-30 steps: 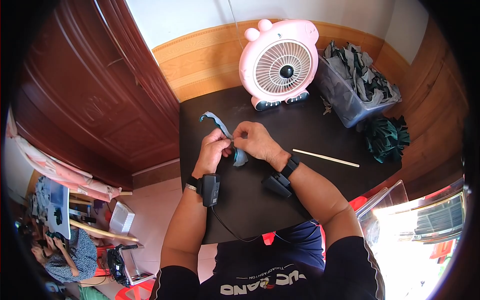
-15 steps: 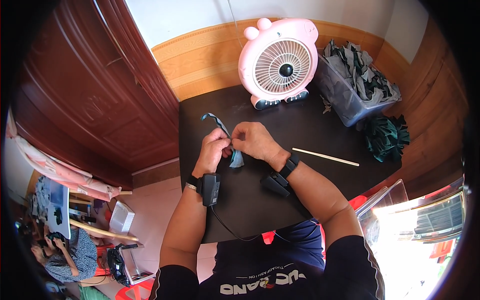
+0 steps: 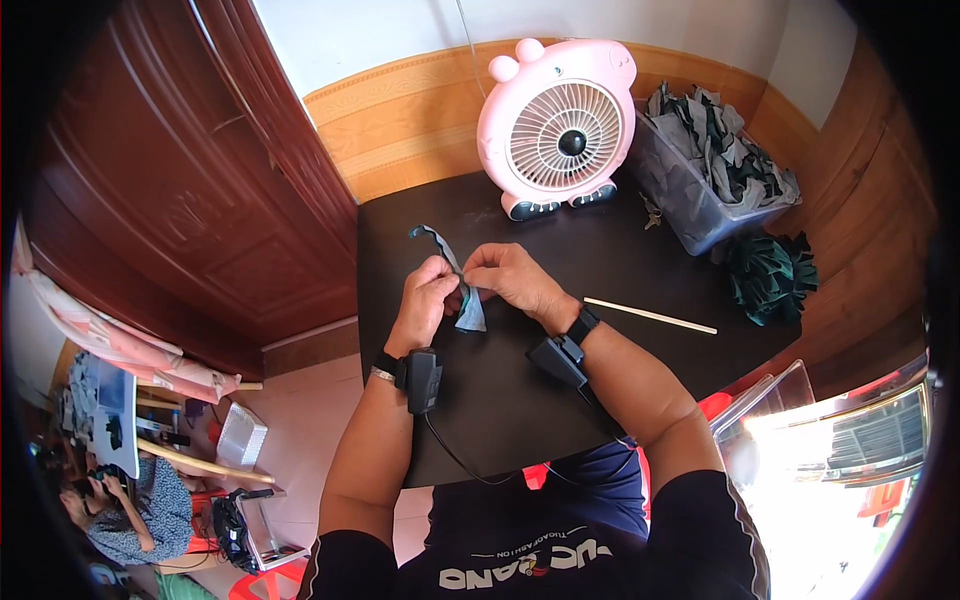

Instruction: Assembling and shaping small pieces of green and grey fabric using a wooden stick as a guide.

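A narrow strip of grey and dark green fabric (image 3: pixel 470 312) is pinched between my two hands over the black table. My left hand (image 3: pixel 428 298) grips it near its middle, thumb against fingers. My right hand (image 3: pixel 512 280) closes on the strip's edge from the other side, thumb and forefinger together. The strip's curled upper end rises past the left fingers, and its wider lower end hangs below them. A thin white stick (image 3: pixel 650 316) lies to the right of my right hand, touching neither hand.
A pink pig-shaped fan (image 3: pixel 560 130) stands at the table's back. To its right, a clear plastic bin (image 3: pixel 690 205) holds many fabric pieces, with a dark green ruffled bundle (image 3: pixel 770 278) beside it. Another person (image 3: pixel 150 510) sits at the lower left.
The strip has turned slightly in my fingers, its lower end showing more grey. My right wrist has rotated a little; my left hand stays almost in place.
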Tool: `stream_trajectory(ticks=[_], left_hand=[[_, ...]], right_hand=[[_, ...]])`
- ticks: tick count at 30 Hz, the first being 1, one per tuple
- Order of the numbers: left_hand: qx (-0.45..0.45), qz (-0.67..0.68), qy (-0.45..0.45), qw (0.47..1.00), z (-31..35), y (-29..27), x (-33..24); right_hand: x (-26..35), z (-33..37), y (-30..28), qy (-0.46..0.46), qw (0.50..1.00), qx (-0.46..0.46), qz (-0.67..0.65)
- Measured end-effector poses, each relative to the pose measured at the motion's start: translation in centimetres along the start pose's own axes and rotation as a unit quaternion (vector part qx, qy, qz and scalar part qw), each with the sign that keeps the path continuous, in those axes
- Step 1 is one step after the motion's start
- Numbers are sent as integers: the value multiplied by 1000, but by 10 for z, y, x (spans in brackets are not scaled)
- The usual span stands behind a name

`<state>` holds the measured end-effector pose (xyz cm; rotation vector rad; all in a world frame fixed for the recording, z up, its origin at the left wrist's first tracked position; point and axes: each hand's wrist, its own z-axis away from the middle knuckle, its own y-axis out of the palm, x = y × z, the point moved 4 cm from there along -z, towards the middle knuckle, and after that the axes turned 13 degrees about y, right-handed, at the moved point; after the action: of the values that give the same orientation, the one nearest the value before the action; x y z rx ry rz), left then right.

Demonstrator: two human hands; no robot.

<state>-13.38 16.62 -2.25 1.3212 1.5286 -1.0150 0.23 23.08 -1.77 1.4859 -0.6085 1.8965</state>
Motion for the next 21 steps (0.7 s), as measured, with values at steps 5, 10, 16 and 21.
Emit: stream_trajectory(ticks=[5, 10, 16, 21], left_hand=[[-12, 65, -42, 997, 2, 5, -11], [-7, 21, -21, 1000, 3, 4, -7], [-18, 27, -27, 999, 1, 2, -2], [-35, 25, -34, 998, 3, 1, -8]], right_hand=[[5, 2, -2, -26, 999, 0, -30], [10, 5, 0, -78, 996, -29, 28], [13, 6, 2, -99, 992, -22, 73], [7, 3, 2, -107, 989, -46, 93]])
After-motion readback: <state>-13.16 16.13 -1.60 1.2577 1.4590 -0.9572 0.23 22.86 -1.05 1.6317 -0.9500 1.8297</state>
